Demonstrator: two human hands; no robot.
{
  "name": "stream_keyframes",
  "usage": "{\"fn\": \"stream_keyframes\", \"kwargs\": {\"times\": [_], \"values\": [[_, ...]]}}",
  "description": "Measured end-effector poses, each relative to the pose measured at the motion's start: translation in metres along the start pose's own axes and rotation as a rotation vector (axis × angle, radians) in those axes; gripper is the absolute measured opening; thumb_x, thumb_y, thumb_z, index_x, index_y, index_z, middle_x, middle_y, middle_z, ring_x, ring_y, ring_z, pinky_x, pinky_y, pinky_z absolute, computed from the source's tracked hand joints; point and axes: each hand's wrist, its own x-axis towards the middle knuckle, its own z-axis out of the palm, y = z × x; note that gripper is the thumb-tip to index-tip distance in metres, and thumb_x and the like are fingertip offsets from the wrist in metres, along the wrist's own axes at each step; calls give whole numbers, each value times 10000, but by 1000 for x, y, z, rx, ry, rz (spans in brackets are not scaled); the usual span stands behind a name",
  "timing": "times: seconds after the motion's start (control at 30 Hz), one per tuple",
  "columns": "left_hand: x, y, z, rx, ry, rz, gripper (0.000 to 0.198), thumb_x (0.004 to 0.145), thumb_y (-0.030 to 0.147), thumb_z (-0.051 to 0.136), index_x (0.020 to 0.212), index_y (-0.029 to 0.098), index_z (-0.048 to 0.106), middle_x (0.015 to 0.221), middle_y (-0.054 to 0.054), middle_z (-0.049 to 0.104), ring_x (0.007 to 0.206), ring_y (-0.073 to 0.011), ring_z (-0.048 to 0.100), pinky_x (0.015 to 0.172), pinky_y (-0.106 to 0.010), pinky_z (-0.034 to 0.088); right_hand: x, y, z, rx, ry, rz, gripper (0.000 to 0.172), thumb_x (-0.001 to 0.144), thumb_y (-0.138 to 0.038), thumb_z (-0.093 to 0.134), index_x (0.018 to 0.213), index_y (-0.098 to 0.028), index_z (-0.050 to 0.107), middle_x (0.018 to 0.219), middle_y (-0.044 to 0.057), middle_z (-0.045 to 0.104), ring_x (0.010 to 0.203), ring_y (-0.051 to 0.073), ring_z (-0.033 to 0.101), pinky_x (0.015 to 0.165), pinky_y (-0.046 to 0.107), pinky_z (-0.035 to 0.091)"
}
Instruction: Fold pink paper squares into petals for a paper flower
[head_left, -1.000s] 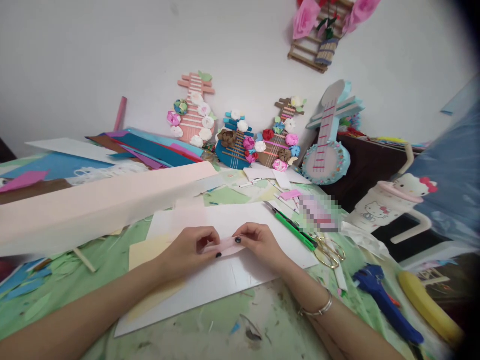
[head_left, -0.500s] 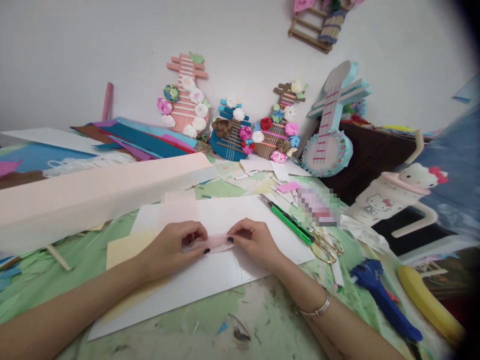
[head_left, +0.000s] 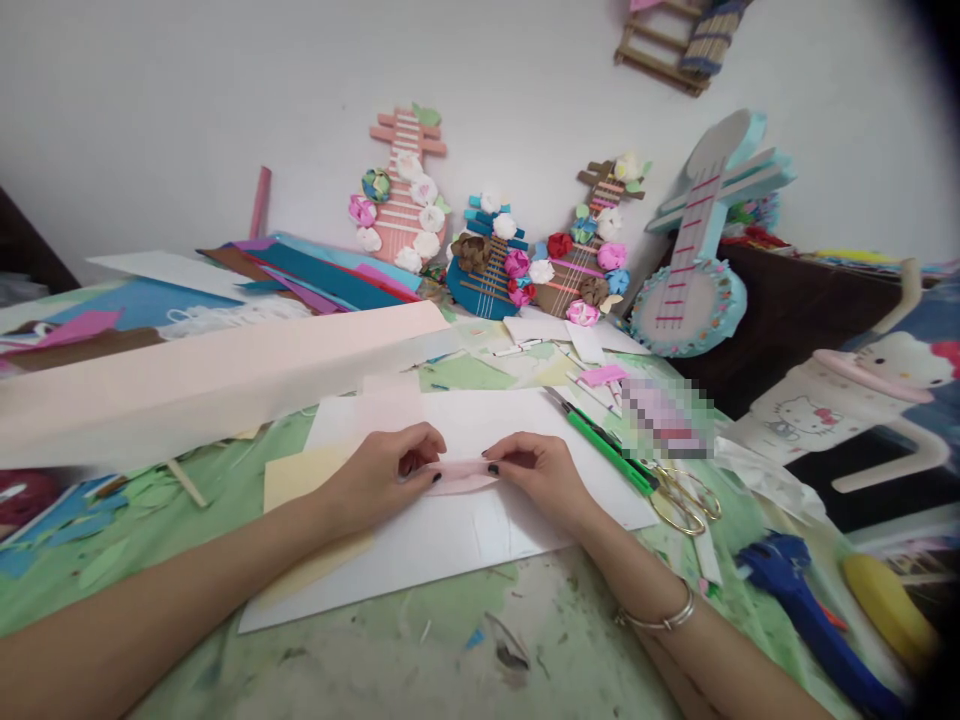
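Note:
A narrow pink paper strip (head_left: 463, 477) is stretched between my two hands, just over a white board (head_left: 405, 550). Its left end is pinched between the thumb and fingers of my left hand (head_left: 390, 475). The thumb and forefinger of my right hand (head_left: 536, 478), with a bangle on the wrist below, close on the other end. Behind my left hand, a pale pink sheet (head_left: 390, 398) lies on the board. Partly under my left forearm is a cream paper sheet (head_left: 289, 484).
Right of the board lie a green utility knife (head_left: 611, 450), gold-handled scissors (head_left: 686, 500) and a blue glue gun (head_left: 814, 620). A long pale pink paper roll (head_left: 225, 375) spans the left. Paper-flowered model instruments (head_left: 409, 215) lean on the wall; a cup (head_left: 832, 400) stands right.
The whole scene has shifted to the right as the camera turned left. My hands still hold the pink strip at both ends, with slightly more of it showing between them.

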Motion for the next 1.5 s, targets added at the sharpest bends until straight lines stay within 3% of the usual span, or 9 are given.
{"fn": "stream_keyframes", "kwargs": {"times": [0.23, 0.33, 0.53, 0.73, 0.9, 1.17, 1.3, 1.4, 1.5], "values": [[-3, 4, -1, 10, -35, 235, 210, 771, 79, 506, 938, 193, 563, 1000, -40, 570, 843, -137, 543, 715, -244, 441, -1, 1, 0, -19, -16, -12, 116, 677, -115, 614, 750, -174, 683, 768, 31, 697, 726, 161, 639, 711, 287, 502], [-5, 2, 0, -18, -61, 268, 202, 821, 69, 487, 913, 202, 609, 1135, -55, 521, 910, -134, 544, 795, -261, 455, -2, 1, 1, -47, -5, -17, 97, 675, -124, 630, 734, -176, 685, 741, 26, 686, 707, 158, 622, 691, 283, 486], [-6, -8, 6, -30, -34, 378, 307, 870, 76, 489, 961, 285, 695, 1233, -46, 480, 945, -130, 540, 748, -236, 479, -2, -1, 1, -60, 0, -14, 55, 669, -140, 646, 704, -168, 678, 736, 34, 672, 699, 165, 613, 680, 289, 478], [-7, -9, 6, 84, 57, 406, 287, 863, 70, 482, 1024, 235, 654, 1105, -63, 571, 898, -131, 574, 770, -256, 494, -1, -2, 1, -40, -7, 1, 48, 671, -145, 639, 698, -166, 673, 712, 28, 668, 682, 156, 605, 663, 277, 468], [-9, -13, 6, 169, 68, 470, 362, 872, 47, 440, 1123, 242, 612, 1233, -84, 524, 907, -125, 580, 751, -243, 510, 1, -3, 0, -15, -21, 4, 58, 680, -143, 621, 714, -164, 664, 709, 19, 663, 673, 144, 605, 658, 266, 470], [-3, -10, 6, 124, 126, 397, 226, 873, 107, 486, 938, 184, 688, 959, -62, 653, 813, -128, 620, 723, -235, 502, -2, -5, -1, -66, -52, -70, 297, 765, -187, 589, 1040, -189, 702, 933, 71, 682, 858, 179, 623, 788, 318, 477], [-1, -7, 4, 114, 147, 351, 185, 862, 130, 511, 860, 166, 693, 891, -51, 673, 706, -107, 605, 616, -201, 479, -4, -8, -1, -121, -81, -125, 285, 770, -287, 659, 1038, -204, 711, 908, 76, 679, 839, 188, 612, 754, 322, 482], [-1, -6, 4, 119, 156, 337, 177, 855, 125, 510, 851, 166, 682, 855, -40, 675, 719, -112, 606, 637, -209, 476, -4, -7, -1, -160, -91, -209, 321, 701, -203, 729, 1021, -211, 716, 868, 63, 681, 836, 186, 603, 751, 314, 484], [-2, -6, 5, 114, 178, 324, 163, 853, 125, 509, 866, 168, 665, 819, -30, 672, 703, -114, 600, 640, -215, 475, -4, -3, 1, -165, -70, -273, 275, 745, -108, 648, 975, -237, 728, 837, 44, 692, 839, 176, 599, 756, 307, 492]]}}
